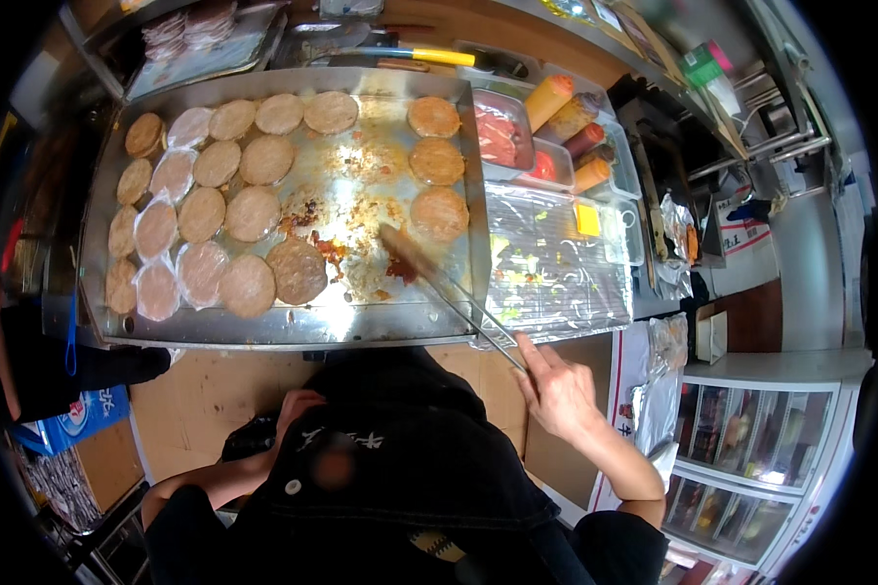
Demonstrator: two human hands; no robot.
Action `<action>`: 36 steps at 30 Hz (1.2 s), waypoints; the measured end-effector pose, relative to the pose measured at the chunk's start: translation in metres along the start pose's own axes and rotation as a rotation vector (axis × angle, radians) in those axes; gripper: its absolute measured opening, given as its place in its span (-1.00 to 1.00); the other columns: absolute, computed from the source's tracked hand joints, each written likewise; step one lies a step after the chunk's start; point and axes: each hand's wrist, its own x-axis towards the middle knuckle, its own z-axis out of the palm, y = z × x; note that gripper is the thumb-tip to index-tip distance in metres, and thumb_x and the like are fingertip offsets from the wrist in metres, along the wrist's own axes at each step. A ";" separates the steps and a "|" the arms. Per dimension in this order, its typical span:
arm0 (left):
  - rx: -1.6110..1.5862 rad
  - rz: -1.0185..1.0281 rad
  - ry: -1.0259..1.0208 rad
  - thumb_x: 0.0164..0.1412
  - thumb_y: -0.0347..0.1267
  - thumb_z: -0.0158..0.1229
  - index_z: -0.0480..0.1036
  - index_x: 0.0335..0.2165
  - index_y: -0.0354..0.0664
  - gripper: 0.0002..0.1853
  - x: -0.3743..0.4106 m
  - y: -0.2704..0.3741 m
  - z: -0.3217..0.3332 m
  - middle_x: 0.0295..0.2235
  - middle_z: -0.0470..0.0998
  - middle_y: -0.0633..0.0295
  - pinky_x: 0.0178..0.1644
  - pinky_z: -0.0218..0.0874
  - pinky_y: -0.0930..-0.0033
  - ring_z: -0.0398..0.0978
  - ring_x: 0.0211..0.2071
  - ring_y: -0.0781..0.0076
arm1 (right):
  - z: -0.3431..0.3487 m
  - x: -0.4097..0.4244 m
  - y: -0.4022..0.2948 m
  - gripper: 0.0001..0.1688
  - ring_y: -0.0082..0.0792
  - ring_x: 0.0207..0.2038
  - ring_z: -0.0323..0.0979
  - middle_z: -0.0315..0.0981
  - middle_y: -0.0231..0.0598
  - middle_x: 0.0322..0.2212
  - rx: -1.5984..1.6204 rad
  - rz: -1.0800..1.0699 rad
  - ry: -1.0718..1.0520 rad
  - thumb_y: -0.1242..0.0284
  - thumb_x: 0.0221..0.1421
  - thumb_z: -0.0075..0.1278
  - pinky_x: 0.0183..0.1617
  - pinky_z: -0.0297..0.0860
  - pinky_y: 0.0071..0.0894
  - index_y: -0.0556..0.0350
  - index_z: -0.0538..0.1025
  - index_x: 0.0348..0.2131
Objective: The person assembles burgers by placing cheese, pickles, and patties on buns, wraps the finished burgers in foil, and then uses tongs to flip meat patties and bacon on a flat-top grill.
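Metal tongs [475,311] are gripped in my right hand [563,395], just off the front right of a steel griddle [380,322]. Their blurred tips reach over charred scraps [402,270] on the cooking surface. Several round browned patties [253,213] fill the left half of the griddle. Paler patties [156,230] among them are edged with white film or paper. Three more browned patties [439,213] form a column along the right wall. My left hand [296,406] rests low at my waist, against the black apron [380,475], its fingers mostly hidden.
Right of the griddle lies a foil-covered tray [556,270] with lettuce bits and a yellow cheese slice [587,219]. Behind it stand a tub of raw meat slices [497,135] and several sauce bottles [549,102]. A yellow-handled tool [443,57] lies behind the griddle. A glass-fronted cabinet [753,439] stands at right.
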 end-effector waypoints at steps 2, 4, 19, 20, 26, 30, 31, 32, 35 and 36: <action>-0.004 -0.012 0.007 -0.11 -0.48 0.16 0.42 -0.29 -0.30 -0.70 0.001 0.004 0.000 -0.26 0.38 0.05 -0.12 0.20 0.30 0.37 -0.20 0.15 | -0.019 -0.001 -0.002 -0.46 -0.46 -0.63 0.36 0.31 -0.28 -0.59 -0.404 -0.091 -0.072 0.57 -0.10 -0.07 -0.62 0.26 -0.61 0.27 0.37 -0.03; -0.011 -0.017 0.003 -0.11 -0.48 0.16 0.42 -0.29 -0.30 -0.69 0.001 0.006 0.001 -0.26 0.38 0.05 -0.12 0.20 0.30 0.37 -0.20 0.15 | -0.016 -0.001 -0.004 -0.45 -0.47 -0.62 0.35 0.30 -0.28 -0.58 -0.595 -0.110 -0.125 0.55 -0.14 -0.09 -0.62 0.27 -0.62 0.28 0.37 -0.05; 0.004 -0.049 0.115 -0.11 -0.48 0.15 0.42 -0.28 -0.29 -0.69 0.003 0.031 -0.003 -0.26 0.38 0.05 -0.11 0.19 0.29 0.36 -0.19 0.14 | 0.016 0.171 0.013 -0.64 -0.55 -0.71 0.27 0.33 -0.34 -0.65 1.257 0.426 -0.474 0.23 0.24 -0.23 -0.68 0.23 -0.53 0.21 0.35 -0.28; 0.003 -0.050 0.112 -0.11 -0.48 0.15 0.42 -0.28 -0.29 -0.69 0.007 0.034 -0.004 -0.26 0.38 0.05 -0.11 0.19 0.29 0.36 -0.19 0.14 | 0.031 0.198 0.014 -0.70 -0.54 -0.72 0.25 0.33 -0.36 -0.64 1.350 0.474 -0.464 0.26 0.25 -0.25 -0.71 0.20 -0.55 0.16 0.33 -0.33; 0.014 -0.071 0.164 -0.11 -0.48 0.15 0.42 -0.28 -0.29 -0.69 0.008 0.043 -0.007 -0.26 0.38 0.05 -0.10 0.19 0.29 0.36 -0.19 0.13 | 0.075 0.300 -0.002 -0.77 -0.58 -0.74 0.19 0.30 -0.38 -0.64 1.678 0.580 -0.444 0.34 0.27 -0.30 -0.74 0.17 -0.59 0.14 0.28 -0.32; 0.000 -0.087 0.168 -0.11 -0.48 0.15 0.41 -0.28 -0.29 -0.69 0.010 0.044 -0.007 -0.26 0.38 0.05 -0.10 0.19 0.29 0.36 -0.19 0.13 | 0.069 0.278 -0.008 -0.70 -0.60 -0.73 0.22 0.30 -0.40 -0.66 1.263 0.413 -0.202 0.38 0.25 -0.27 -0.72 0.22 -0.57 0.18 0.35 -0.13; 0.001 -0.089 0.175 -0.11 -0.48 0.15 0.41 -0.28 -0.29 -0.69 0.009 0.044 -0.006 -0.26 0.38 0.05 -0.10 0.19 0.29 0.36 -0.19 0.13 | 0.067 0.269 -0.007 -0.67 -0.57 -0.72 0.27 0.32 -0.36 -0.66 1.140 0.318 -0.142 0.40 0.23 -0.25 -0.69 0.26 -0.54 0.19 0.36 -0.08; -0.001 -0.086 0.181 -0.11 -0.48 0.15 0.41 -0.28 -0.29 -0.69 0.009 0.043 -0.005 -0.26 0.38 0.05 -0.10 0.18 0.29 0.36 -0.19 0.13 | 0.064 0.261 -0.003 -0.65 -0.52 -0.69 0.33 0.34 -0.32 -0.64 0.729 0.186 0.014 0.42 0.19 -0.23 -0.67 0.29 -0.51 0.21 0.35 -0.07; 0.012 -0.097 0.191 -0.11 -0.48 0.15 0.41 -0.28 -0.28 -0.69 0.008 0.044 -0.007 -0.26 0.38 0.05 -0.09 0.18 0.29 0.36 -0.19 0.13 | 0.058 0.237 0.005 -0.57 -0.38 -0.61 0.45 0.39 -0.17 -0.59 -0.200 -0.086 0.292 0.49 0.07 -0.16 -0.58 0.38 -0.44 0.25 0.34 -0.04; 0.017 -0.097 0.192 -0.11 -0.48 0.15 0.41 -0.28 -0.28 -0.69 0.009 0.045 -0.006 -0.26 0.38 0.05 -0.09 0.18 0.29 0.36 -0.18 0.13 | 0.056 0.230 0.005 -0.54 -0.33 -0.58 0.48 0.40 -0.12 -0.57 -0.318 -0.094 0.292 0.51 0.02 -0.15 -0.56 0.40 -0.42 0.27 0.34 -0.04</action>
